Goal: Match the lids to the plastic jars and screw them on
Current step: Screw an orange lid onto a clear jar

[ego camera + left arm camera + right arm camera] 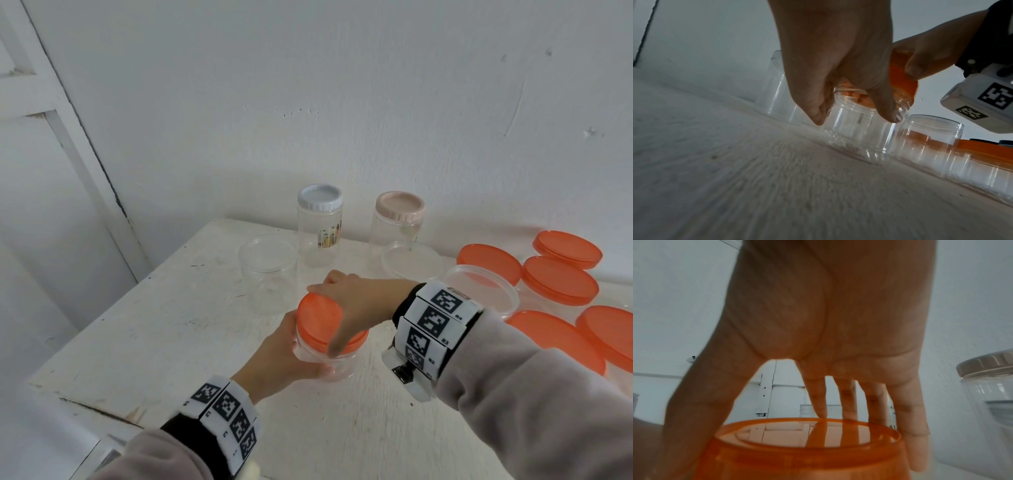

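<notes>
- Head view: left hand (279, 356) wraps the wall of a small clear plastic jar (337, 368) standing near the front middle of the white table (164, 329); fingers curled round it just below the neck.
- Right hand (356, 301) sits over the orange lid (320, 323), thumb on the near rim, fingers spread down the far rim, pinching it by the edge.
- Left wrist view: lid looks tilted on the jar mouth, threads exposed below it. Judgement: not yet seated, screwing barely begun or about to begin.
- Handling, judged: jar is empty, thin-walled, so light and likely to flex if squeezed hard. Smooth wall, may spin in the palm. Best hold is high near the stiffer neck, as now.
- Lid is rigid and smooth-sided; take it by the rim with thumb opposing fingers. Level it first or it could cross-thread.
- Behind: open jar (269, 270), and two tall jars already capped, grey lid (319, 197) and beige lid (399, 205).
- Right side: several wider jars with orange lids (560, 279) on them, one wide jar (486, 287) open.
</notes>
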